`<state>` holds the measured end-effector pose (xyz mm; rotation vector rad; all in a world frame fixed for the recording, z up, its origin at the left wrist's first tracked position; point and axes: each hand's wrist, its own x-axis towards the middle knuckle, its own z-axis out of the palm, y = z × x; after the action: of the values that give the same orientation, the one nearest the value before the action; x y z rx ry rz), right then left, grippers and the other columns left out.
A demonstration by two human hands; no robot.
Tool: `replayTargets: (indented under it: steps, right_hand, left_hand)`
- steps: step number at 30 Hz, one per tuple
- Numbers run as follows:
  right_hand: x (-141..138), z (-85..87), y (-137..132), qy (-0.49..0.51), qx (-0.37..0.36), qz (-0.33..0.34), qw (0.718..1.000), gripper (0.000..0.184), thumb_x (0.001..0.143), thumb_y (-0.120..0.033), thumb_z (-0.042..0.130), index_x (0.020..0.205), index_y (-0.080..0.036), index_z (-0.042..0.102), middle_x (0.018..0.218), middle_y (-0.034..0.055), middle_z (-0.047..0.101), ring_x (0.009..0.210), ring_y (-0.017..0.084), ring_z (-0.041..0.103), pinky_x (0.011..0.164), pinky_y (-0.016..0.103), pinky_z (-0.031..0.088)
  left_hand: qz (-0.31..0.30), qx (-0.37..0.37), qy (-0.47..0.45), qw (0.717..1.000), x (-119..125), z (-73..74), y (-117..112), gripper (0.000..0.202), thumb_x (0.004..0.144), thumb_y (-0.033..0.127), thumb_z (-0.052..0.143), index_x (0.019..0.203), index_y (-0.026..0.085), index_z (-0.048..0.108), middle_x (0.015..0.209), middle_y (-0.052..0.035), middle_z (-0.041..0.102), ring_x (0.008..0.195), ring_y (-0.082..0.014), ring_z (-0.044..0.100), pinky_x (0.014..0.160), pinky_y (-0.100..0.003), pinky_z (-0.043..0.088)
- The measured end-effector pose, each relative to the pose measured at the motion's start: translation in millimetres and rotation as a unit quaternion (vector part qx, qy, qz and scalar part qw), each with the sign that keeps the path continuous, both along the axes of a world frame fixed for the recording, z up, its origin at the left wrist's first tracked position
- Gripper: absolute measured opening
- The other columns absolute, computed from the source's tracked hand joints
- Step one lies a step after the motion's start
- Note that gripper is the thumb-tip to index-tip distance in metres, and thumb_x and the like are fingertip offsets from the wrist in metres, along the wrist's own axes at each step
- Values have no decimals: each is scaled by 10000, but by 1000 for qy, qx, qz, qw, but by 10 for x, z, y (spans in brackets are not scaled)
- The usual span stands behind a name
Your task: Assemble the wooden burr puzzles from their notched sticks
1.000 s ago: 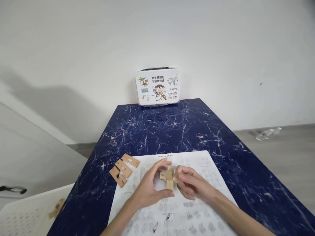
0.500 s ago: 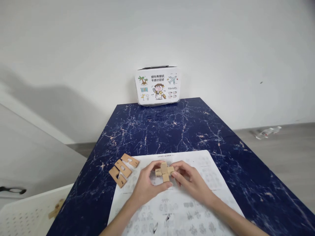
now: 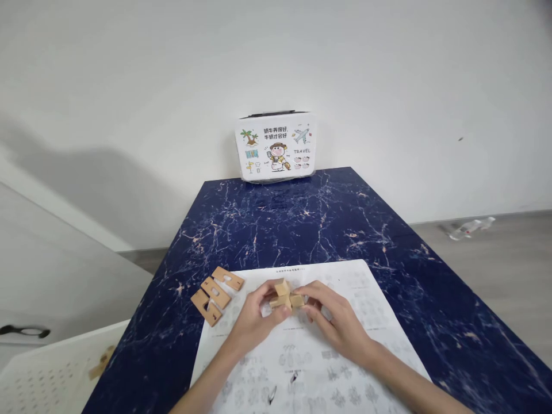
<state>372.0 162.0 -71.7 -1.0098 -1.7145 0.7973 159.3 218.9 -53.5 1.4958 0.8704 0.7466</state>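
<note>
Both hands grip a small wooden interlocking puzzle (image 3: 283, 296) low over a white printed instruction sheet (image 3: 328, 368). My left hand (image 3: 253, 318) pinches it from the left with thumb and fingers closed on it. From the right, my right hand (image 3: 334, 321) holds the same puzzle by its fingertips. Three loose flat wooden puzzle pieces (image 3: 217, 293) with notches lie on the blue marble table (image 3: 302, 224), just left of the sheet and of my left hand.
A white cartoon-printed box (image 3: 276, 146) stands against the wall at the table's far edge. At lower left sits a white perforated tray (image 3: 47, 374) holding a wooden piece (image 3: 102, 361). A clear plastic bottle (image 3: 468, 227) lies on the floor to the right.
The hands have lowered the puzzle toward the sheet and turned it, so it shows as a lower, more compact shape; both hands closed in tighter around it.
</note>
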Motion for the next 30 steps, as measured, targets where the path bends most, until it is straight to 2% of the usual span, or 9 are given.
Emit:
replayTargets:
  steps: [4, 8, 16, 22, 26, 30]
  right_hand:
    - [-11, 22, 2, 4, 2, 4, 1000, 312, 1070, -254, 529, 1364, -345, 583, 1130, 77, 661, 822, 208, 636, 691, 352, 562]
    - [-31, 23, -3, 13, -14, 1, 1000, 311, 1059, -269, 555, 1360, -340, 584, 1116, 78, 661, 801, 200, 637, 613, 316, 548]
    - [-35, -26, -11, 11, -24, -32, 999, 244, 1047, -293, 573, 1288, -301, 610, 1110, 81, 709, 809, 208, 666, 659, 348, 562]
    - [-53, -38, -23, 19, -48, -47, 998, 219, 1020, -318, 616, 1234, -278, 595, 1098, 70, 731, 774, 195, 684, 655, 332, 562]
    - [-62, -48, -29, 18, -62, -27, 998, 221, 1013, -318, 613, 1228, -278, 582, 1061, 63, 738, 762, 195, 686, 613, 308, 552]
    - [-61, -72, -26, 2, -58, -9, 998, 338, 1000, -275, 616, 1332, -294, 552, 1037, 50, 735, 751, 189, 672, 604, 296, 540]
  left_hand:
    - [2, -11, -13, 1000, -5, -3, 23, 626, 850, 608, 750, 1271, 159, 639, 1218, -140, 715, 1139, -321, 672, 999, -421, 516]
    - [4, -11, -12, 1000, -1, 16, 9, 608, 839, 600, 767, 1251, 172, 638, 1201, -129, 716, 1140, -322, 668, 1011, -436, 514]
    - [7, -2, 0, 1000, 8, 32, -21, 581, 816, 567, 794, 1223, 178, 651, 1178, -115, 720, 1113, -310, 668, 973, -408, 519]
    - [4, -2, 7, 1000, 17, 50, -37, 557, 808, 516, 805, 1228, 180, 659, 1133, -96, 726, 1063, -288, 666, 924, -370, 514]
    - [3, 1, 46, 999, 35, 62, -54, 557, 780, 480, 814, 1231, 185, 673, 1020, -62, 711, 917, -237, 643, 802, -323, 501]
    - [-6, 17, 51, 999, 36, 42, -63, 582, 782, 502, 816, 1247, 185, 667, 1035, -64, 696, 913, -231, 627, 792, -318, 503]
